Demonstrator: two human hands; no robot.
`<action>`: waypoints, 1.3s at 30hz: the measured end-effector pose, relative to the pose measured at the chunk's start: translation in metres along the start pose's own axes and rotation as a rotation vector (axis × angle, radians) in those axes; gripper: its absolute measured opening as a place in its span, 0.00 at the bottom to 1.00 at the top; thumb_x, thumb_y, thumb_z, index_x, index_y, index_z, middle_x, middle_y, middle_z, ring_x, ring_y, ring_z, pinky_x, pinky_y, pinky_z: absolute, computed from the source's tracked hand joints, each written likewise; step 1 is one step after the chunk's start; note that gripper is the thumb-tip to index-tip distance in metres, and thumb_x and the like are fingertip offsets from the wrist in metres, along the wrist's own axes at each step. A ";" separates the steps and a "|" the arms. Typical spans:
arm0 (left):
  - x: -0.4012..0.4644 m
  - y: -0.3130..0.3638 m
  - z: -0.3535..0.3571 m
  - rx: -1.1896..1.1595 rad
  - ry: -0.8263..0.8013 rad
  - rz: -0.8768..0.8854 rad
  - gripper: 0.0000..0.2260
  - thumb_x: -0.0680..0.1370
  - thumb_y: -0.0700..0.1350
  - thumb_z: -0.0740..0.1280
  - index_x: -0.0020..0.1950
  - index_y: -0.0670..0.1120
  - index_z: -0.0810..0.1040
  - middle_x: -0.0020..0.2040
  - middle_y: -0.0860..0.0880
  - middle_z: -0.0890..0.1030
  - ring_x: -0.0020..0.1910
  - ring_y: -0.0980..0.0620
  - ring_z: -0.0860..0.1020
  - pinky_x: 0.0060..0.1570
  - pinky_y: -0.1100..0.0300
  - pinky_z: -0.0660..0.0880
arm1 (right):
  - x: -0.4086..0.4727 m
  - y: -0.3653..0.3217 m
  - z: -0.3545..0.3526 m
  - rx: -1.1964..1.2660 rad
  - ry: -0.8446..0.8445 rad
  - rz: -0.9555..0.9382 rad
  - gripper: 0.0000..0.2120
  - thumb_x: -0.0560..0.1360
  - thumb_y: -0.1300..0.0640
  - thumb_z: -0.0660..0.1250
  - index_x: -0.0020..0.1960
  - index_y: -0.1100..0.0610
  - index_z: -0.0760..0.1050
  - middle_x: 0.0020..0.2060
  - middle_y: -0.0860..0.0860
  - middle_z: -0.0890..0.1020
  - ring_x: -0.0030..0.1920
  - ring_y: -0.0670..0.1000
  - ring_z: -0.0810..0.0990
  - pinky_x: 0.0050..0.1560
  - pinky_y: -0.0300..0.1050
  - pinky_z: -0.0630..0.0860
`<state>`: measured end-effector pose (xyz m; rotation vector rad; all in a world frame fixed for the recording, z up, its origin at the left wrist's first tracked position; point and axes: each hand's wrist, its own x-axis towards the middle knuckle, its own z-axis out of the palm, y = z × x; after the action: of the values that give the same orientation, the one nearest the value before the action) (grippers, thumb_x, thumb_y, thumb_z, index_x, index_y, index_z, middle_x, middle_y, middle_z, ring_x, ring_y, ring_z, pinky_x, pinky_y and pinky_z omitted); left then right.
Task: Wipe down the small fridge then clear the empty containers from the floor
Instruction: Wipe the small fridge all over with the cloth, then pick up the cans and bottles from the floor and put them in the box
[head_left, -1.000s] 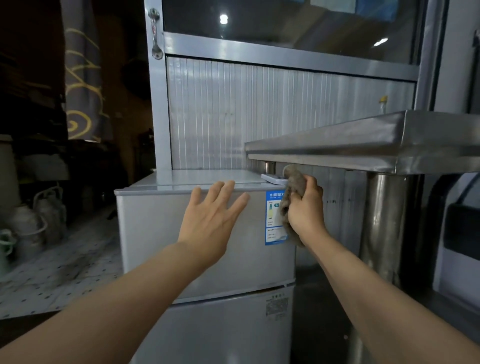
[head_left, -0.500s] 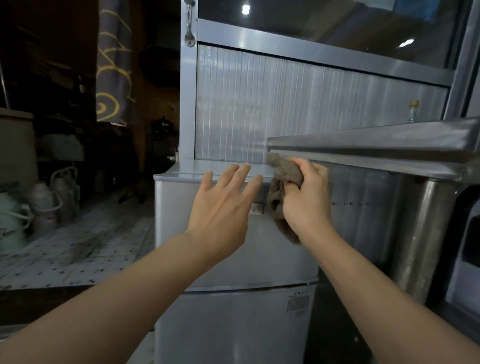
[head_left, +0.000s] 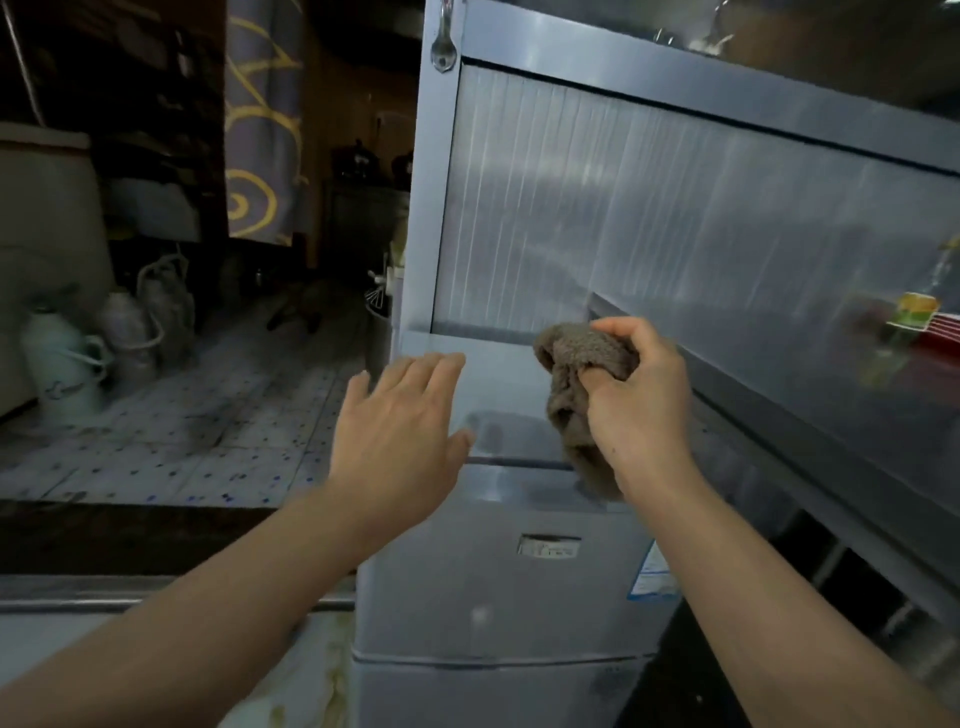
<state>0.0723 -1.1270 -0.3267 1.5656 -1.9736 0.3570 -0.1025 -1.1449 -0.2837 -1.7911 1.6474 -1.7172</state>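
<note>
Both hands over fridge (head_left: 498, 582): right hand (head_left: 636, 410) fingers clench cloth (head_left: 582, 395); left hand (head_left: 400, 431) fingers straight.

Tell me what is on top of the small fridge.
The fridge top shows bare grey where visible. The left hand and the right hand, gripping a brown cloth, cover part of it.

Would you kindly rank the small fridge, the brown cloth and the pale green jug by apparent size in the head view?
1. small fridge
2. brown cloth, though nearness to the camera enlarges it
3. pale green jug, far off, so its rank against the cloth is unsure
</note>
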 end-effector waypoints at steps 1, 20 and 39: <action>0.005 -0.004 -0.007 -0.016 -0.031 -0.030 0.28 0.78 0.56 0.59 0.74 0.51 0.53 0.73 0.52 0.63 0.71 0.50 0.62 0.69 0.46 0.58 | 0.007 -0.007 0.002 -0.026 -0.023 0.008 0.16 0.72 0.68 0.65 0.50 0.47 0.74 0.55 0.52 0.75 0.53 0.49 0.76 0.58 0.48 0.75; 0.044 -0.013 -0.118 -0.157 -0.581 -0.224 0.29 0.77 0.53 0.61 0.74 0.52 0.53 0.73 0.52 0.63 0.69 0.49 0.65 0.64 0.50 0.65 | 0.044 -0.065 0.033 -0.551 -0.846 0.287 0.22 0.68 0.55 0.69 0.61 0.52 0.71 0.66 0.58 0.66 0.64 0.60 0.69 0.61 0.47 0.70; -0.047 -0.023 -0.288 -0.178 -0.725 -0.330 0.27 0.75 0.53 0.65 0.71 0.52 0.60 0.69 0.52 0.67 0.65 0.49 0.69 0.62 0.52 0.67 | -0.079 -0.239 -0.079 -0.477 -0.907 0.484 0.26 0.75 0.55 0.67 0.70 0.56 0.63 0.67 0.57 0.64 0.68 0.56 0.64 0.68 0.52 0.66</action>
<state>0.1811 -0.9387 -0.1304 2.0339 -2.0961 -0.5849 -0.0070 -0.9526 -0.1309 -1.7094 1.8496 -0.2232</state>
